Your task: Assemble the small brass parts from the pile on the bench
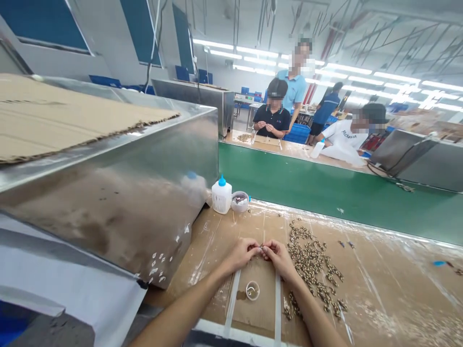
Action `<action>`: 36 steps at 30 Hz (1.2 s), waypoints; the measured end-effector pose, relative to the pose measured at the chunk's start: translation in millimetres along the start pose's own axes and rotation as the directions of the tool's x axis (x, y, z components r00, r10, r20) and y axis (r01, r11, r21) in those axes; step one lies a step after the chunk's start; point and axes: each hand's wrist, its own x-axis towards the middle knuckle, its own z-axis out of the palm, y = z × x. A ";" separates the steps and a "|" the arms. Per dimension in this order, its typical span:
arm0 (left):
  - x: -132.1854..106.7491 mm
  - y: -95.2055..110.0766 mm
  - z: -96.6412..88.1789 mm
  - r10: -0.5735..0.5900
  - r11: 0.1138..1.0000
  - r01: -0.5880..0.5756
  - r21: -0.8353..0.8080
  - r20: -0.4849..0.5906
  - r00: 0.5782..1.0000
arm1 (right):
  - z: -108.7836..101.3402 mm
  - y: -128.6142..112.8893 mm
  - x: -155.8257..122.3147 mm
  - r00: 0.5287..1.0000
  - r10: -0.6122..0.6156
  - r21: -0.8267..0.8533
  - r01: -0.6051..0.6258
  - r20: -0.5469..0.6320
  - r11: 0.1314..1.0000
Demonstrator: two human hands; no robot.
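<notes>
A small part (pixel 261 246) is held between the two hands above the bench (pixel 390 274), just beyond a cardboard sheet (pixel 253 313) edged by two strips of white tape (pixel 278 308). The left hand (pixel 244 253) and the right hand (pixel 278 255) are brought nearly together; the fingers of each are closed in a pinch on the part, whose exact shape is too small to be told.

A round clear cup (pixel 247 291) is set on the sheet, nearer the body, with a pale curved piece inside. Beside the right hand and forearm, a loose heap of brass-coloured parts (pixel 311 260) is spread.

At the bench's far edge, a white bottle (pixel 221 197) with a blue cap is placed upright beside a small tub (pixel 239 207). Printing is borne by the bottle's front, but it cannot be read. White stickers (pixel 161 267) are stuck on the metal housing (pixel 108 207) at the left; no words on them can be made out.

Across the green conveyor belt (pixel 325 193), a black shirt (pixel 273 120) with a small, illegible chest mark is worn by one seated co-worker. Dark capital letters are printed across another's white shirt (pixel 345 137), too blurred to be read with certainty.
</notes>
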 end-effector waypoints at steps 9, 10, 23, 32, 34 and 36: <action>0.2 1.7 2.2 0.015 0.998 -0.015 0.069 -0.011 1.000 | 1.1 -10.5 -5.3 0.998 -0.040 -0.090 0.044 0.044 0.995; 0.5 0.6 2.7 0.013 0.997 -0.012 0.071 -0.012 1.000 | 1.3 -11.1 -5.2 0.998 -0.040 -0.099 0.045 0.051 0.994; -9.9 4.1 5.9 -0.004 0.991 0.009 0.132 -0.040 0.999 | 7.9 -9.5 -16.3 0.998 -0.027 -0.334 0.043 0.051 0.942; -28.8 8.7 -3.9 0.002 0.991 -0.003 0.131 0.010 1.000 | -2.5 11.3 -14.0 0.998 -0.052 -0.406 0.033 -0.035 0.913; -33.9 10.7 -5.0 0.006 0.987 -0.009 0.159 0.023 1.000 | -2.0 12.7 -15.0 0.998 -0.035 -0.389 0.011 -0.056 0.921; -38.3 12.2 -6.6 0.014 0.983 -0.020 0.183 0.034 0.999 | -1.3 13.2 -15.5 0.998 -0.038 -0.387 0.014 -0.056 0.922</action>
